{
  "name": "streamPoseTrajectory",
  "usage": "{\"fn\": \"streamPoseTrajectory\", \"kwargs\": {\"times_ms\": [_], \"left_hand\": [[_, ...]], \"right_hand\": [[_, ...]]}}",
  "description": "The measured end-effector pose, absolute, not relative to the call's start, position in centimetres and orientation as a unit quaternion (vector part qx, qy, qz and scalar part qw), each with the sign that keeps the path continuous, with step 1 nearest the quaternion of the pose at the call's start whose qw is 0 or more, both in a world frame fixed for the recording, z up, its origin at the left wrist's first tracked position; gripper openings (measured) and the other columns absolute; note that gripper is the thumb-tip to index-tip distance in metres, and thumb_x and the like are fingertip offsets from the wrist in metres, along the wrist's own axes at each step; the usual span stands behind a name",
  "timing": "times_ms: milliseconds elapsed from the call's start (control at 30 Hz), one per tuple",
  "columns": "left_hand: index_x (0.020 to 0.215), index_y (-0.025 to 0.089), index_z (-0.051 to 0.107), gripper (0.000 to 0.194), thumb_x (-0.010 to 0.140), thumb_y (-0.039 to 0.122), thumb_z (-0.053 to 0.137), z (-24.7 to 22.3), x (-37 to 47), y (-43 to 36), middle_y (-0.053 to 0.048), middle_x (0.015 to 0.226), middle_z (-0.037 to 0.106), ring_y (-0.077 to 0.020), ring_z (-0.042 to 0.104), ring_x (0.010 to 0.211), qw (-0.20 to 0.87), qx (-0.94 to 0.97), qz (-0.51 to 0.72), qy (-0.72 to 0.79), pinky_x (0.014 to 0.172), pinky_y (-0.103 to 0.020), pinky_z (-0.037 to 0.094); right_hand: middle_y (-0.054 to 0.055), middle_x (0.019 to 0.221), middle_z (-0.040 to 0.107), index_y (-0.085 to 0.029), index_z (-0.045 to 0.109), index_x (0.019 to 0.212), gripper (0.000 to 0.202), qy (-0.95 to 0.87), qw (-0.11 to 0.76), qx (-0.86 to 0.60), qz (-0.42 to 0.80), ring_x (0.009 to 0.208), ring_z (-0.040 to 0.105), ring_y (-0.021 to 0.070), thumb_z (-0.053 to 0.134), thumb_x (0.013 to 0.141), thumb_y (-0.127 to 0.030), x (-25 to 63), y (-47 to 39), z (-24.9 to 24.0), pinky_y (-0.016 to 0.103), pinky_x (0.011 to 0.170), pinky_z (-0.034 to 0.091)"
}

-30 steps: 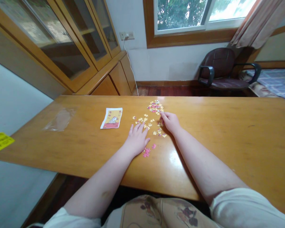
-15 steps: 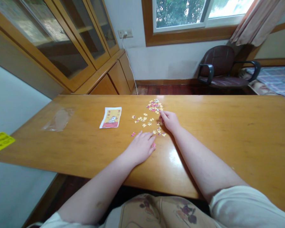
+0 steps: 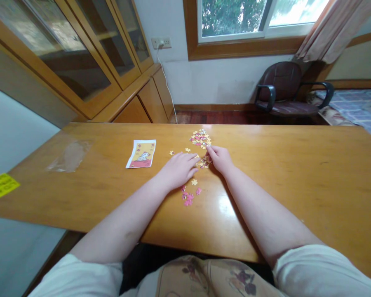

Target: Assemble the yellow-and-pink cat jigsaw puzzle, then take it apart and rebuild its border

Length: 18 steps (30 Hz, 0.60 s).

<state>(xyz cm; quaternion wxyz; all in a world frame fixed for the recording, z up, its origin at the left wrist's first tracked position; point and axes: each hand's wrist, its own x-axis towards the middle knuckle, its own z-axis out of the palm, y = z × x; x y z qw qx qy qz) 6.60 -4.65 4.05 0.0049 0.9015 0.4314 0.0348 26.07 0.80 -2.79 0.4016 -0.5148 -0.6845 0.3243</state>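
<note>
My left hand (image 3: pixel 179 168) lies flat over the yellow pieces in the middle of the table, its fingers apart and pointing right. My right hand (image 3: pixel 220 159) is closed at the lower right edge of a pile of puzzle pieces (image 3: pixel 200 138), thumb and index finger together; anything between them is too small to tell. Mixed small pieces (image 3: pixel 204 161) lie between the two hands. Nearer to me, several pink pieces (image 3: pixel 188 199) sit in a loose group, with a yellow piece (image 3: pixel 194 182) just above them. Part of the yellow pieces is hidden under my left hand.
A picture card (image 3: pixel 141 154) showing a white animal lies left of the pieces. Farther left is a clear plastic bag (image 3: pixel 69 156) on the wooden table (image 3: pixel 281 177). Beyond the table stand a chair (image 3: pixel 281 88) and a glass-door cabinet (image 3: pixel 122 80).
My left hand has moved away from me, up over the yellow pieces, uncovering the pink group. My right hand has hardly moved. The view has shifted slightly.
</note>
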Motion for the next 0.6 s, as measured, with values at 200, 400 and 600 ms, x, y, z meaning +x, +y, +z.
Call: {"fn": "streamPoseTrajectory", "kwargs": {"times_ms": [200,400,600], "left_hand": [[0.098,0.018,0.066,0.021,0.09,0.02,0.046,3.3,4.6,-8.4,-0.006,0.091,0.07,-0.0181,0.059,0.086,-0.054,0.935,0.154,0.315,0.081,-0.036,0.045],[0.088,0.02,0.062,0.012,0.087,0.024,0.051,1.2,7.8,-15.6,0.001,0.063,0.055,-0.0115,0.043,0.054,-0.009,0.985,0.167,0.045,0.051,-0.029,0.032],[0.075,0.02,0.055,0.015,0.086,0.029,0.049,0.6,7.2,-15.9,0.0,0.061,0.055,-0.0144,0.047,0.054,0.064,0.976,0.109,0.177,0.048,-0.031,0.032]], "right_hand": [[0.0,0.052,0.059,-0.02,0.063,0.063,0.05,-0.689,0.386,-0.531,0.305,0.056,0.057,0.0145,0.041,0.091,-0.054,26.2,0.6,-2.6,0.025,0.059,0.038],[-0.001,0.051,0.058,-0.019,0.063,0.063,0.05,-0.687,0.387,-0.536,0.301,0.054,0.055,0.0147,0.041,0.091,-0.054,26.4,0.2,-2.4,0.025,0.059,0.039],[0.0,0.053,0.056,-0.019,0.06,0.063,0.045,-0.731,0.346,-0.538,0.237,0.055,0.053,0.0148,0.042,0.091,-0.05,26.5,-0.6,-1.7,0.026,0.057,0.037]]}}
